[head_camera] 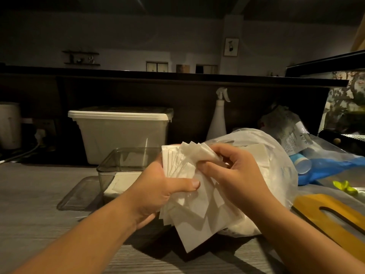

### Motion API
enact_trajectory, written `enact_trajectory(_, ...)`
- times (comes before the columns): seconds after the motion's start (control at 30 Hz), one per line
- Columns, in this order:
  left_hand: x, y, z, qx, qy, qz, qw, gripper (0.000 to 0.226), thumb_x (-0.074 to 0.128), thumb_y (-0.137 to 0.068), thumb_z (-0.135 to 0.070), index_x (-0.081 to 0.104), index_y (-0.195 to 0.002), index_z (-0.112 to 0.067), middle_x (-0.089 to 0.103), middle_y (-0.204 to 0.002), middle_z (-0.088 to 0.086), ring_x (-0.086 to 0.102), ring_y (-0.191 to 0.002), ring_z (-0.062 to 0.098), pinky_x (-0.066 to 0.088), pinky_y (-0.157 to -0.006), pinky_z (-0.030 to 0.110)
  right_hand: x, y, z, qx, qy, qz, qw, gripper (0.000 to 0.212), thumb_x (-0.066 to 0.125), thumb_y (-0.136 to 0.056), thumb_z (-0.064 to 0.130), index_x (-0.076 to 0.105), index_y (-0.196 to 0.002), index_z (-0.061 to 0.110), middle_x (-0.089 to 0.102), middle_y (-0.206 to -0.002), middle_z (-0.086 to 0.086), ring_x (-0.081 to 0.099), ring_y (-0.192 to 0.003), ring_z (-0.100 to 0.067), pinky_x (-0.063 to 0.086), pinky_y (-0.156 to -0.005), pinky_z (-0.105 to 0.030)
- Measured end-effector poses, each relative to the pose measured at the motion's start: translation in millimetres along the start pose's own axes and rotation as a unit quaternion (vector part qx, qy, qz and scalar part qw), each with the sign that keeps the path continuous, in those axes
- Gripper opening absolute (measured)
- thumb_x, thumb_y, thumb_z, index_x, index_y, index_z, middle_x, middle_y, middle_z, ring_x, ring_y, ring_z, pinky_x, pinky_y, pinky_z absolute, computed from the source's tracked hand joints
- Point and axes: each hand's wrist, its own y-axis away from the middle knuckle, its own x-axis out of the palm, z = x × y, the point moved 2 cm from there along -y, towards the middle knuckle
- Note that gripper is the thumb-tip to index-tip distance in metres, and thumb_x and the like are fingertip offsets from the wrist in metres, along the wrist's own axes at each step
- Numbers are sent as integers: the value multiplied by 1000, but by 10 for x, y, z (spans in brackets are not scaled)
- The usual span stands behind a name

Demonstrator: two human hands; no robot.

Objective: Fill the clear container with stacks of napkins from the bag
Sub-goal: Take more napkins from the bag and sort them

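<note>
Two hands held one fanned stack of napkins (194, 211) above the near middle of the bench (29, 198). The left hand (156, 186) gripped the stack's left edge, thumb pressed across the front and fingers hidden behind. The right hand (237, 171) pinched the upper right corners with curled fingers. Just behind and right of the stack stood the translucent bag (280, 161), white paper showing through its plastic. The clear container (122, 165) sat on the bench left of the hands and slightly farther off, open at the top, with a low white layer (120, 183) in its bottom. A clear lid (79, 194) lay flat to its left. Farther back stood a white lidded bin (122, 133) and a spray bottle (217, 121).
</note>
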Motion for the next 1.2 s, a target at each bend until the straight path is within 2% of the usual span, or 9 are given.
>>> enact_trajectory(0.13, 28, 33, -41, 22, -3, 35, 999, 88, 81, -57, 8, 50, -127, -36, 74, -103, 0, 71, -102, 21, 61, -81, 39, -29, -9, -25, 2, -22, -39, 999, 14, 73, -87, 28, 71, -100, 33, 70, -90, 20, 66, -87, 0, 57, -72, -21)
enact_trajectory(0.27, 20, 3, 22, 22, -75, 30, 997, 97, 81, -64, 16, 43, -118, -55, 71, -102, -12, 68, -104, 10, 59, -84, 34, -48, -10, -33, -6, -14, -78, 997, 15, 74, -85, 29, 70, -99, 31, 71, -89, 17, 67, -87, -1, 60, -76, -23)
enact_trajectory(0.43, 21, -2, 29, 23, -101, 29, 994, 79, 78, -68, 16, 49, -109, -45, 71, -99, -11, 67, -98, 5, 57, -78, 22, -73, -16, -22, 4, -34, -98, 995, 15, 75, -84, 27, 68, -96, 33, 71, -90, 16, 67, -85, 0, 60, -77, -23)
enact_trajectory(0.57, 4, -3, -3, 57, -66, 47, 995, 99, 77, -67, 20, 46, -126, -53, 64, -120, -7, 64, -111, 12, 57, -88, 33, -86, -31, -27, 6, -63, -112, 992, 17, 74, -85, 26, 72, -102, 26, 73, -93, 13, 69, -89, -6, 61, -79, -30)
enact_trajectory(0.73, 13, -14, 3, 65, -5, 57, 996, 100, 70, -71, 25, 49, -132, -51, 67, -120, -2, 67, -111, 21, 59, -85, 38, -177, -72, 0, 15, -123, -136, 983, 13, 69, -91, 15, 72, -96, 26, 74, -91, 11, 71, -90, -12, 61, -77, -30)
enact_trajectory(0.83, -20, -27, -50, 56, 34, 9, 998, 95, 67, -68, 27, 54, -128, -46, 70, -112, 4, 71, -99, 21, 61, -72, 36, -200, -83, 12, 56, -204, -132, 968, 16, 63, -92, 7, 71, -98, 20, 74, -93, 5, 72, -92, -17, 60, -78, -33)
enact_trajectory(0.97, -74, -31, -124, 73, 34, -51, 995, 88, 69, -64, 17, 49, -131, -37, 68, -109, 2, 72, -86, 10, 58, -59, 23, -207, -68, 45, 47, -209, -150, 965, 14, 61, -91, 10, 68, -99, 19, 72, -91, 5, 70, -92, -20, 59, -83, -40)
enact_trajectory(1.1, -121, -13, -150, 77, 43, -77, 993, 90, 72, -53, 3, 50, -134, -31, 71, -106, -1, 72, -87, 8, 57, -58, 22, -191, -67, 6, 67, -247, -115, 960, 14, 67, -76, 21, 68, -89, 16, 71, -91, 0, 67, -99, -31, 56, -83, -43)
enact_trajectory(1.2, -209, -9, -194, 84, 67, -98, 989, 86, 71, -53, 1, 52, -135, -22, 70, -112, 5, 71, -100, 19, 60, -64, 26, -187, -76, 9, 76, -289, -80, 951, 10, 63, -67, 23, 68, -75, 21, 69, -91, -2, 64, -103, -39, 55, -85, -50)
